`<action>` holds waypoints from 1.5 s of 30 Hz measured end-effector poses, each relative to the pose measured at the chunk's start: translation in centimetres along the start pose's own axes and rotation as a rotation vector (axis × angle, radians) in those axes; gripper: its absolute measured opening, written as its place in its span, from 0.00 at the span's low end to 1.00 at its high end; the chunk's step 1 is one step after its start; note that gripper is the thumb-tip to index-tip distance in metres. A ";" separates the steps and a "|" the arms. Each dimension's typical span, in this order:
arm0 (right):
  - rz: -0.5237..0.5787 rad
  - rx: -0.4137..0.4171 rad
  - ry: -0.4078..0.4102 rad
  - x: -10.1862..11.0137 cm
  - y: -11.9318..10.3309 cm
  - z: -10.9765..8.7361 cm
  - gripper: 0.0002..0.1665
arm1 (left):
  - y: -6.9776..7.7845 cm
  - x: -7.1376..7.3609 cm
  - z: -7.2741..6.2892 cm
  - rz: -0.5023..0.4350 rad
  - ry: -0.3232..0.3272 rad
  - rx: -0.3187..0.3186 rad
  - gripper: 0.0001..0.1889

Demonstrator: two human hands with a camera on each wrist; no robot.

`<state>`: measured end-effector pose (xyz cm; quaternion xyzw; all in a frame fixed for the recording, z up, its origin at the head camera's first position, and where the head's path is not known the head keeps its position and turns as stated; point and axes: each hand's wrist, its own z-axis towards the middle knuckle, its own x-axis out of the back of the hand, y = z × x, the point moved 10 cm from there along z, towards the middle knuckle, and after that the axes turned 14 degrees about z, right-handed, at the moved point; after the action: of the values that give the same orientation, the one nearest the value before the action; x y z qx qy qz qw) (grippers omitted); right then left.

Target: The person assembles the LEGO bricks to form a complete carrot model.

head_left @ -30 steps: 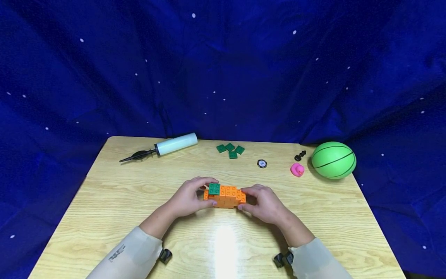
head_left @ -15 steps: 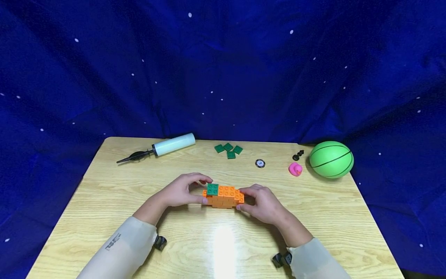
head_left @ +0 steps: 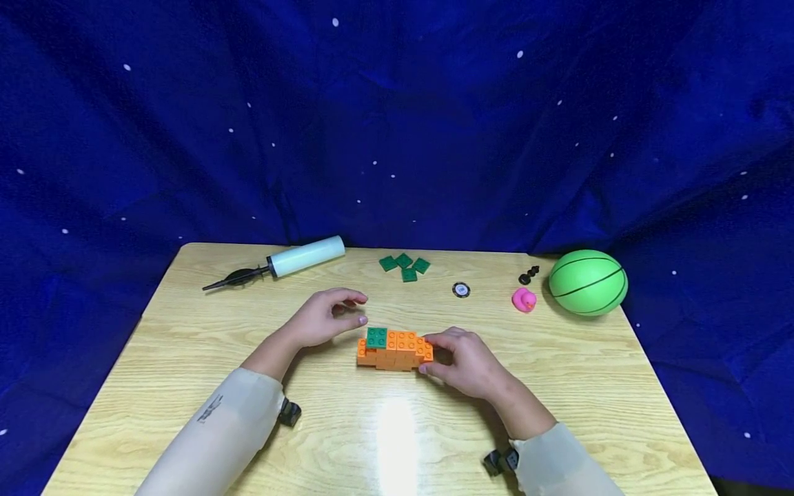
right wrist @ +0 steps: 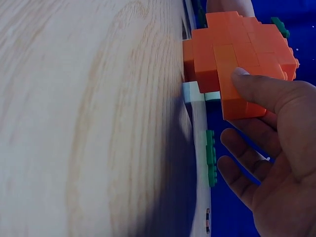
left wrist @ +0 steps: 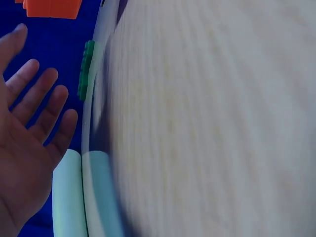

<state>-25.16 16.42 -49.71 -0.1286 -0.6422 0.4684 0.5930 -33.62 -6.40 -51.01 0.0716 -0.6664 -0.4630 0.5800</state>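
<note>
An orange toy-brick build (head_left: pixel 397 359) with stepped ends stands at the middle of the table. One green brick (head_left: pixel 376 337) sits on its top, toward the left side. My right hand (head_left: pixel 468 364) pinches the build's right end; in the right wrist view the thumb (right wrist: pixel 256 88) presses an orange face of it. Beyond the build's left end, up and to the left, is my left hand (head_left: pixel 318 320), holding nothing. Its fingers appear spread and relaxed in the left wrist view, with an orange part of the build (left wrist: pixel 53 8) at the top edge.
Several flat green bricks (head_left: pixel 409 275) lie near the table's back edge. Left of them is a pale blue hand pump (head_left: pixel 307 256) with a black nozzle. To the right are a poker chip (head_left: pixel 461 290), a pink duck (head_left: pixel 524 300), a black chess piece (head_left: pixel 528 275) and a green ball (head_left: pixel 588 282).
My left hand has let go of the build's left end and moved up and left from it. The right hand keeps its hold on the right end.
</note>
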 end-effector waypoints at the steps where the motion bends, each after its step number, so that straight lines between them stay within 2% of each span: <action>1: 0.000 0.002 0.001 0.0 0.0 0.0 0.29 | -0.2 0.1 0.3 0.010 0.013 0.007 0.24; 11: 0.001 -0.005 0.014 0.1 -0.1 -0.1 0.29 | -1.8 0.4 3.0 0.110 0.105 0.104 0.21; 20: -0.008 -0.007 0.017 0.2 0.0 -0.1 0.29 | -2.5 0.7 5.3 0.190 0.178 0.128 0.20; 26: 0.001 0.003 0.014 0.2 0.0 -0.1 0.29 | -2.7 0.6 6.6 0.243 0.192 0.162 0.20; 36: 0.009 -0.006 0.003 0.2 0.0 0.0 0.29 | -2.4 0.0 8.7 0.358 0.178 0.185 0.23; 45: 0.009 -0.012 0.001 0.1 0.2 0.0 0.29 | -2.8 -1.8 10.5 0.526 0.023 0.242 0.32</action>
<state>-25.28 16.55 -49.77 -0.1353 -0.6441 0.4672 0.5904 -43.10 -1.22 -53.15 -0.0298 -0.7058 -0.2128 0.6751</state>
